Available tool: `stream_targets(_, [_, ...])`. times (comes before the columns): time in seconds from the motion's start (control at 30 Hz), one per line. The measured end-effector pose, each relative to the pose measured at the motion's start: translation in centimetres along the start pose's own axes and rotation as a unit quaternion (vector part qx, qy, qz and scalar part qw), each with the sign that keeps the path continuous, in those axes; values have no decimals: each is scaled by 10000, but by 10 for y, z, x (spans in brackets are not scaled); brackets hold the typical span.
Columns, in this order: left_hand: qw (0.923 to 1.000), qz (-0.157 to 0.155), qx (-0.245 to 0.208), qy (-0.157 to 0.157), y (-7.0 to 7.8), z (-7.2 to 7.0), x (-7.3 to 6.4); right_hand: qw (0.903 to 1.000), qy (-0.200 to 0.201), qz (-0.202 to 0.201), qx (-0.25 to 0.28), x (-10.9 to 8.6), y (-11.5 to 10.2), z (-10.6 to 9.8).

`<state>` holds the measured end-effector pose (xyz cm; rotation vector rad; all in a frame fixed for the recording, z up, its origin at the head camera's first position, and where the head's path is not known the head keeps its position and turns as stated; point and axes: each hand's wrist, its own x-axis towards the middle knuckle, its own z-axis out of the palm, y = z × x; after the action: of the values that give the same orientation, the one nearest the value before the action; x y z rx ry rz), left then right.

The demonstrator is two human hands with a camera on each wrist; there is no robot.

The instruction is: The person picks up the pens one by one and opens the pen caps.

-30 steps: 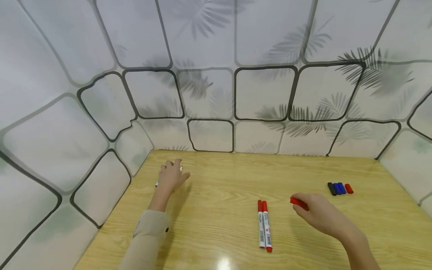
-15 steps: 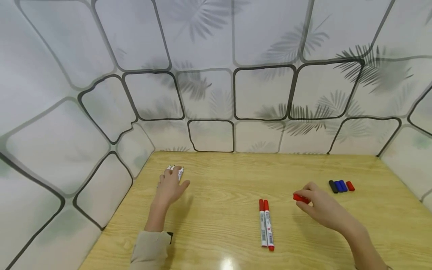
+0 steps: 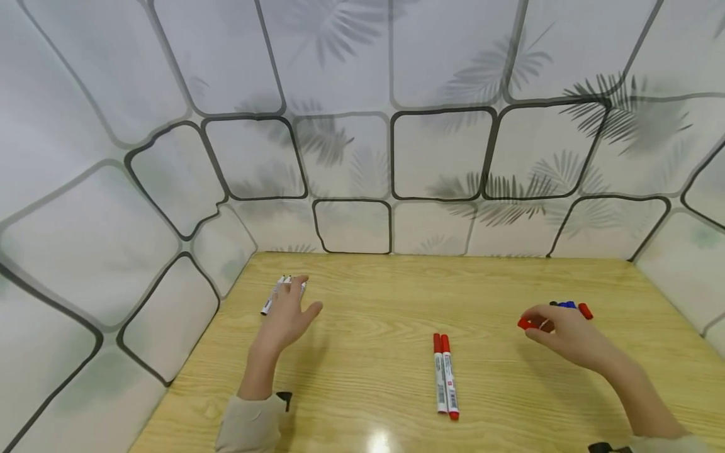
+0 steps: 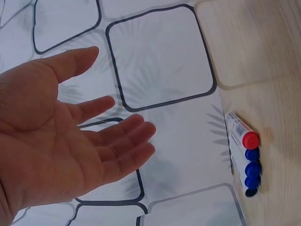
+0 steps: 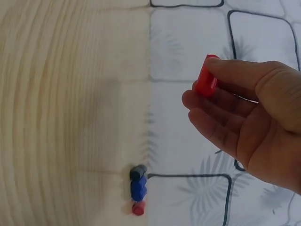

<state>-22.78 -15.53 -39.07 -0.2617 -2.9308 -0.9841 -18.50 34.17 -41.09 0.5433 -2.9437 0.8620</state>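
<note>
My left hand (image 3: 286,318) hovers by a row of white-bodied markers (image 3: 272,299) at the far left, partly hiding them. In the left wrist view this hand (image 4: 89,127) has its fingers loosely extended and nothing in it. The row of markers (image 4: 244,129) there shows red, blue and black ends. Between thumb and fingers, my right hand (image 3: 578,333) pinches a red marker cap (image 5: 207,77). It is in front of a row of loose caps: a red cap (image 3: 586,311), blue caps (image 3: 568,305) and a black cap (image 5: 138,171), partly hidden by the hand in the head view.
Two red-capped markers (image 3: 444,384) lie side by side on the wooden table (image 3: 368,327), between my hands. A patterned white wall covering (image 3: 351,157) rises at the table's back and sides.
My right hand has moved right with the red cap, closer to the row of caps. My left hand has shifted slightly, exposing more of the markers at the left.
</note>
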Motion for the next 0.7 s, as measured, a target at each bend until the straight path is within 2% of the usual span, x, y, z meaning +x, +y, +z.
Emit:
stream_targets(0.2, [9990, 58, -394, -201, 4, -5, -2, 9996, 170, 200, -65, 0, 33, -9])
stream_targets(0.47, [9987, 7, -447, -260, 4, -10, -5, 9959, 209, 856, 208, -9, 81, -28])
stream_targets(0.7, [9987, -50, -400, -312, 0, -11, -2, 9894, 339, 1410, -15, -7, 117, -43])
